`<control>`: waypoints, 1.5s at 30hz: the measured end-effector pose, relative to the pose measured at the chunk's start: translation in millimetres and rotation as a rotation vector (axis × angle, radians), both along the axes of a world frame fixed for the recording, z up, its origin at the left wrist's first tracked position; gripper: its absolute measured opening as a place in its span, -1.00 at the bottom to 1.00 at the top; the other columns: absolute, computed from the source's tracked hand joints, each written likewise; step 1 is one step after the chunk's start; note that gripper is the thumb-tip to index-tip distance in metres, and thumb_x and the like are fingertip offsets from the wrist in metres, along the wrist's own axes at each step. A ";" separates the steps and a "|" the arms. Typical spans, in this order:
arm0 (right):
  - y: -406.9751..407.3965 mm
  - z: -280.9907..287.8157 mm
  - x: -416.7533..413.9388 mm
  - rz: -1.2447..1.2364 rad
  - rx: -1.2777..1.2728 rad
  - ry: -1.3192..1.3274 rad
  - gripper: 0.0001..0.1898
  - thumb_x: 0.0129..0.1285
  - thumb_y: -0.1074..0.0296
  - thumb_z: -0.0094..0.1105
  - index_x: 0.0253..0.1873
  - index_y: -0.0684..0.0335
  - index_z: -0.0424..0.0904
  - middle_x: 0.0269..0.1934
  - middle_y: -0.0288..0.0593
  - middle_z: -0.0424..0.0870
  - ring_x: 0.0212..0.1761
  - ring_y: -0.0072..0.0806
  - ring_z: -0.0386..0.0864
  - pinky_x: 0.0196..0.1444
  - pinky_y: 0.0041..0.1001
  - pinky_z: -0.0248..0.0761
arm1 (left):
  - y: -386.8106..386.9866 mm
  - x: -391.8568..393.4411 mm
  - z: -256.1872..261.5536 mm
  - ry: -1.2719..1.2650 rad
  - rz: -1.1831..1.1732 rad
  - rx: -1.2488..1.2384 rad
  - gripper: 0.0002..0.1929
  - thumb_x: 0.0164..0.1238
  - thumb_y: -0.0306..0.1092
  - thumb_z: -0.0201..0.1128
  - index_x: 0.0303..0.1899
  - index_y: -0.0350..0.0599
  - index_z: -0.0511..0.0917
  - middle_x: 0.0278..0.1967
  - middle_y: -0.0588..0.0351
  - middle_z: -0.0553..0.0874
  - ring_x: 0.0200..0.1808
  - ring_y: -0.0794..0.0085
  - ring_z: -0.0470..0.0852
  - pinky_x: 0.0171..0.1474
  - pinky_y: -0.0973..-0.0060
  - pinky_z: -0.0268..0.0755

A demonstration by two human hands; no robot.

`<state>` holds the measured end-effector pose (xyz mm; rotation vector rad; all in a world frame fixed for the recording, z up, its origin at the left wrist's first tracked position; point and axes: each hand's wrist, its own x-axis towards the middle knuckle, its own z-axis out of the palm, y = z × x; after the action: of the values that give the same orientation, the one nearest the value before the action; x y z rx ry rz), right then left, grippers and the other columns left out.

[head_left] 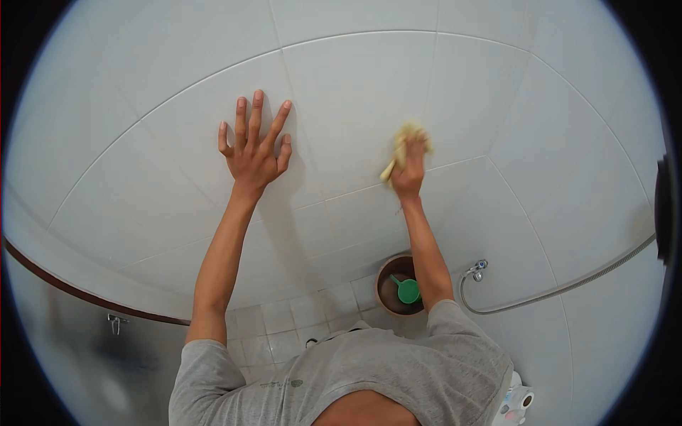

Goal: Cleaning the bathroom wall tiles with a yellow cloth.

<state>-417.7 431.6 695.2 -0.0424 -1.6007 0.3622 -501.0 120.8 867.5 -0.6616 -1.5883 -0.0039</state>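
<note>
My left hand (pixel 256 144) lies with its fingers spread against the pale tiled wall (pixel 351 106), holding nothing. To the right, my right hand (pixel 410 165) presses a crumpled yellow cloth (pixel 399 152) to the same wall, just above a horizontal tile joint. Hand and cloth look blurred. Part of the cloth is hidden under my fingers.
Below my right forearm stands a round brown bucket (pixel 382 303) holding a green dipper (pixel 408 291). A metal tap (pixel 478 271) with a flexible hose (pixel 575 287) is on the right wall. Toilet paper (pixel 526 400) shows at lower right, and a metal hook (pixel 116 321) at lower left.
</note>
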 end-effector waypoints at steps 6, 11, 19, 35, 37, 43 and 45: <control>-41.5 132.3 -21.3 0.089 0.091 0.149 -0.53 0.55 0.33 0.20 0.47 0.36 0.56 0.53 0.08 0.52 0.65 0.13 0.32 0.66 0.02 0.19 | 4.3 -3.0 0.8 0.009 -0.018 0.008 -0.43 0.47 0.00 0.02 0.49 0.64 0.54 0.61 0.20 0.46 0.66 0.33 0.33 0.69 0.11 -0.35; -96.6 24.0 -19.5 0.172 0.406 -0.214 -0.53 0.46 0.48 0.15 0.44 0.22 0.63 0.47 -0.02 0.61 0.60 -0.05 0.45 0.60 -0.01 0.36 | 2.2 1.1 2.7 0.002 -0.055 -0.008 -0.46 0.52 -0.01 0.03 0.48 0.53 0.58 0.62 0.12 0.44 0.67 0.27 0.30 0.67 0.11 -0.35; 29.3 60.3 6.0 -0.086 -0.037 0.038 -0.46 0.47 0.50 0.23 0.52 0.39 0.48 0.56 0.17 0.45 0.70 0.12 0.22 0.68 -0.06 0.20 | 2.9 1.5 0.3 -0.005 -0.001 0.006 -0.44 0.50 0.01 -0.01 0.50 0.65 0.53 0.61 0.21 0.47 0.66 0.33 0.34 0.69 0.11 -0.34; 3.2 17.9 3.3 -0.072 0.348 -0.191 -0.35 0.26 0.61 0.26 0.50 0.21 0.56 0.53 -0.02 0.53 0.60 0.04 0.41 0.60 -0.06 0.37 | 3.5 1.9 4.2 -0.008 -0.076 0.005 -0.43 0.48 -0.03 0.07 0.51 0.58 0.54 0.63 0.16 0.43 0.67 0.31 0.29 0.68 0.12 -0.35; 14.8 61.4 7.5 -0.080 0.126 -0.079 -0.38 0.37 0.56 0.26 0.55 0.27 0.49 0.55 0.13 0.47 0.65 0.13 0.31 0.62 -0.02 0.29 | -2.1 2.9 1.5 -0.018 -0.010 0.014 -0.45 0.53 0.01 -0.03 0.50 0.65 0.53 0.61 0.24 0.46 0.66 0.35 0.33 0.70 0.11 -0.37; 11.1 225.0 -6.0 0.030 0.160 0.136 -0.46 0.50 0.42 0.24 0.53 0.29 0.49 0.59 0.09 0.42 0.67 0.10 0.27 0.66 -0.04 0.22 | 5.9 2.3 0.2 -0.023 -0.027 0.020 -0.44 0.52 0.01 -0.03 0.50 0.67 0.53 0.61 0.25 0.46 0.66 0.35 0.33 0.70 0.11 -0.36; -39.3 238.7 -19.9 0.052 0.298 0.155 -0.42 0.38 0.51 0.25 0.52 0.22 0.54 0.57 -0.02 0.47 0.67 0.02 0.31 0.65 -0.05 0.25 | 1.6 -0.2 0.8 -0.017 -0.036 0.016 -0.44 0.50 -0.01 0.01 0.50 0.62 0.54 0.62 0.21 0.45 0.66 0.33 0.32 0.69 0.12 -0.36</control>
<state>-437.7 392.3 933.9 0.2501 -1.4890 0.1599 -501.2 122.4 868.3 -0.6786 -1.5914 -0.0489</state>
